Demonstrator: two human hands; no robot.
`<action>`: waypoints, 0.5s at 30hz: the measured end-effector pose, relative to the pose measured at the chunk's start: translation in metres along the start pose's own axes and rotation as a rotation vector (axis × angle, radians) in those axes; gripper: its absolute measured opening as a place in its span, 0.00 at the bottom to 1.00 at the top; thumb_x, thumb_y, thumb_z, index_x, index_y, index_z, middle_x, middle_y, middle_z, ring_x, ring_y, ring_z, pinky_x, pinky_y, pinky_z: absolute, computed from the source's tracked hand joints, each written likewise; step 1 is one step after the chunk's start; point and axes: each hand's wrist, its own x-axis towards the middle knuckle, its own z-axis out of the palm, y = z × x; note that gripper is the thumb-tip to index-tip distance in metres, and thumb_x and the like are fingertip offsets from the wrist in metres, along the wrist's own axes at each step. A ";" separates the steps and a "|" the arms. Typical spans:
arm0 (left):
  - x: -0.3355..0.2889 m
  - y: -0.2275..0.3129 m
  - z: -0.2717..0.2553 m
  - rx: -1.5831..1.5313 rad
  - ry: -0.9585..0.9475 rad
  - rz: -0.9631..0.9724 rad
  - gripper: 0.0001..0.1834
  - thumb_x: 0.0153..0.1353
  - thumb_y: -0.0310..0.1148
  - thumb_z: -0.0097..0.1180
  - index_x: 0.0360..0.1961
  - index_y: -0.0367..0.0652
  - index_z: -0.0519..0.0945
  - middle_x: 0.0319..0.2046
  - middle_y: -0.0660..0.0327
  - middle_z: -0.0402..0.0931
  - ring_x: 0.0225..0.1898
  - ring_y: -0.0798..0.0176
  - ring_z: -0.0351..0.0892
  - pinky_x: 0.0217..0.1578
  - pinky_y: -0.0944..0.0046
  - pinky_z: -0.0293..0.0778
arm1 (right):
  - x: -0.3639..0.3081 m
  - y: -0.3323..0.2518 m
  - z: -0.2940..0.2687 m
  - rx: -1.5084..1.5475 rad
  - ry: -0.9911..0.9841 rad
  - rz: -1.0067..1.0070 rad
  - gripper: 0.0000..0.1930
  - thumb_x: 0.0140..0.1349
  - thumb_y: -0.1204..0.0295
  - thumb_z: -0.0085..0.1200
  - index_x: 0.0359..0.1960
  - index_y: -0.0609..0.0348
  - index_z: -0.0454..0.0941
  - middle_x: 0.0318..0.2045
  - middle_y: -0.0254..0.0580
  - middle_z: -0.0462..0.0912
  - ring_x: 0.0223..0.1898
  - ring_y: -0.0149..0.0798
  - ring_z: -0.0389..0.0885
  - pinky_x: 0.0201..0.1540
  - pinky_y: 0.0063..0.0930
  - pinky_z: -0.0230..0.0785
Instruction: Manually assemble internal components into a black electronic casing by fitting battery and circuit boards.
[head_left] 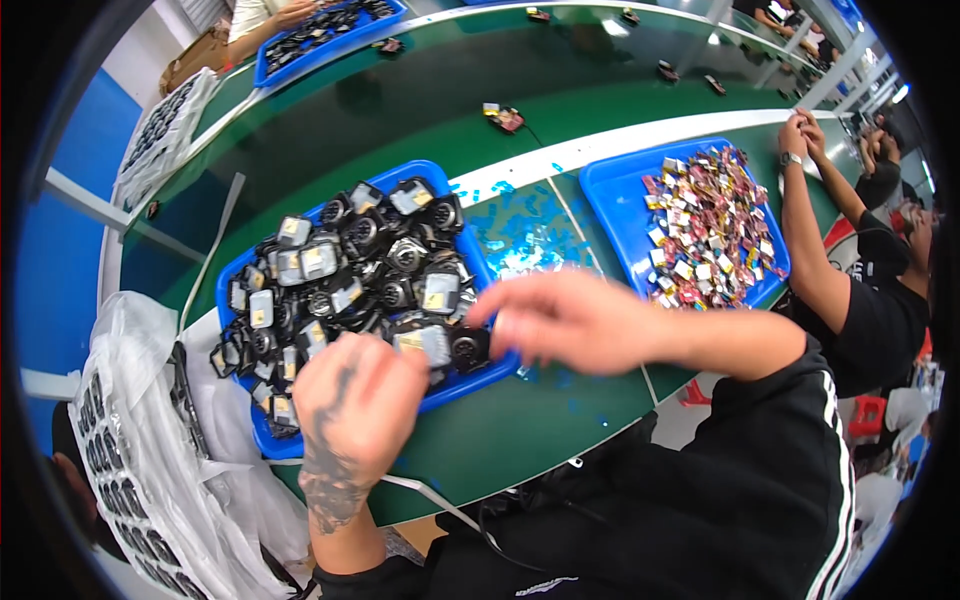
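Observation:
A blue tray (262,440) holds a heap of black watch-like cases (405,255), many with grey plates and pale stickers. My left hand (360,400) is closed over the tray's near edge; its fingers face away, and whatever they grip is hidden. Just beyond its knuckles are a grey-plated case (425,345) and a black case with a round face (467,348); I cannot tell whether the hand touches them. My right hand (575,320), blurred by motion, is over the tray's right edge, beside the black case. Its forefinger and thumb are apart, with nothing visible between them.
Small blue film pieces (520,235) litter the green table between the trays. Another blue tray (615,190) holds small reddish, white and yellow parts. A conveyor (350,120) carries scattered parts. Plastic-wrapped trays (130,430) stand left. A co-worker's arms (805,210) are at right.

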 end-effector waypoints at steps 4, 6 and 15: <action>0.003 0.018 0.027 -0.156 0.072 0.165 0.16 0.37 0.20 0.63 0.33 0.43 0.82 0.27 0.61 0.70 0.30 0.60 0.77 0.27 0.64 0.77 | -0.017 0.023 0.026 0.291 0.027 -0.006 0.12 0.72 0.71 0.47 0.52 0.63 0.74 0.34 0.35 0.81 0.31 0.22 0.78 0.33 0.17 0.72; -0.002 0.034 0.038 -0.357 0.219 -0.129 0.21 0.43 0.15 0.62 0.42 0.40 0.81 0.36 0.55 0.73 0.37 0.57 0.78 0.31 0.62 0.78 | -0.019 0.020 0.024 0.227 0.145 -0.033 0.11 0.70 0.75 0.50 0.51 0.63 0.76 0.31 0.34 0.81 0.28 0.21 0.77 0.31 0.16 0.71; -0.008 0.054 0.061 -1.340 0.011 -0.799 0.12 0.72 0.29 0.47 0.50 0.33 0.77 0.37 0.64 0.80 0.36 0.74 0.77 0.39 0.72 0.74 | -0.032 0.022 0.016 0.433 0.082 0.143 0.11 0.68 0.69 0.56 0.39 0.68 0.80 0.30 0.42 0.85 0.26 0.27 0.82 0.30 0.19 0.76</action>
